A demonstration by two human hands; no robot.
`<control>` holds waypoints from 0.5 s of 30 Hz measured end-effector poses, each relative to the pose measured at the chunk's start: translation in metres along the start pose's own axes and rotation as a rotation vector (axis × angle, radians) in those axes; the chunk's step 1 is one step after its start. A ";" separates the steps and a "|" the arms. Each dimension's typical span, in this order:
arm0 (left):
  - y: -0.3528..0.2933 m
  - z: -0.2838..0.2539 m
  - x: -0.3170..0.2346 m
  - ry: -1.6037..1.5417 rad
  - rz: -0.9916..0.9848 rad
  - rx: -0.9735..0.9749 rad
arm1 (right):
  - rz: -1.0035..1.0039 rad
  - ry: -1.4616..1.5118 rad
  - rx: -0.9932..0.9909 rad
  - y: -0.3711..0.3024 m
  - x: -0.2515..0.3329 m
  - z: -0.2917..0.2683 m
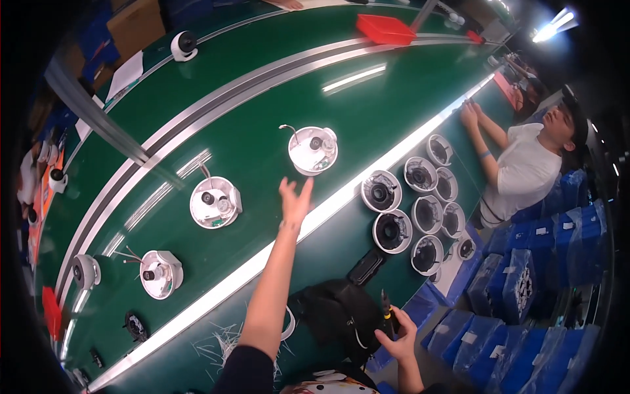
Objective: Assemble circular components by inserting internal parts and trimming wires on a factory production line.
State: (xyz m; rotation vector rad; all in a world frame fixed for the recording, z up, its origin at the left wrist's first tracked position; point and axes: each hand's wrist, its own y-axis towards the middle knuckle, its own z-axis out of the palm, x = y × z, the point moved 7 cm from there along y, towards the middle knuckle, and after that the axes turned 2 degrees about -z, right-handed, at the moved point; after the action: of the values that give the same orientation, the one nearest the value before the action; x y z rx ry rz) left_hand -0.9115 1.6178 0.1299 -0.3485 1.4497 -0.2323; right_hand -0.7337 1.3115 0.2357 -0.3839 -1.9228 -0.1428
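Note:
My left hand [296, 201] reaches out over the green belt, thumb and fingers spread, with nothing in it. Just beyond its fingertips sits a white round camera housing [308, 159] with a lens, a small circuit board and a loose cable; whether they touch is hard to tell. Low on the right, my right hand [401, 336] is closed round a slim black hand tool [386, 307] with a yellow band, its pointed end up. Beside that hand lies a black bag or cloth [328, 308]. Two similar housings, a middle one [214, 213] and a nearer one [159, 279], stand farther left.
Several white rings with black inner parts [427, 215] cluster on the bench at right, near a black tray [366, 266]. Thin white strips [226, 341] lie by my left forearm. A red bin [386, 30] stands far off. A co-worker [528, 164] sits at right, above blue crates [505, 341].

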 end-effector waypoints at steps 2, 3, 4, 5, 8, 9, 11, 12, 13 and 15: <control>0.044 0.025 -0.004 -0.257 -0.085 0.100 | 0.050 0.081 0.055 -0.001 0.008 0.013; 0.060 0.024 0.001 -0.261 -0.079 0.094 | 0.035 0.089 0.068 -0.002 0.009 0.016; 0.072 0.025 0.005 -0.328 -0.080 0.120 | 0.005 0.103 0.069 0.000 0.015 0.018; 0.080 0.020 0.010 -0.394 -0.077 0.138 | -0.028 0.121 0.078 0.002 0.022 0.020; 0.037 0.020 0.002 -0.224 0.039 0.244 | -0.082 0.088 0.045 0.013 0.032 0.006; 0.010 0.016 -0.003 -0.182 0.057 0.257 | -0.171 0.051 0.020 0.021 0.043 -0.001; -0.045 -0.004 0.011 -0.205 0.003 0.275 | -0.239 -0.089 0.040 0.040 0.064 -0.011; -0.069 -0.025 0.023 -0.168 -0.006 0.266 | -0.260 -0.160 0.067 0.050 0.080 -0.007; -0.094 -0.044 0.034 -0.134 -0.019 0.260 | -0.280 -0.235 0.095 0.063 0.096 -0.002; -0.138 -0.066 0.041 -0.032 -0.130 0.260 | -0.442 -0.400 0.179 0.089 0.121 0.020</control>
State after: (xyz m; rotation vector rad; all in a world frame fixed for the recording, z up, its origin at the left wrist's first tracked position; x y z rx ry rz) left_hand -0.9651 1.4689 0.1371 -0.2326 1.3472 -0.5132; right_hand -0.7618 1.4247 0.3320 0.1516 -2.3734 -0.1916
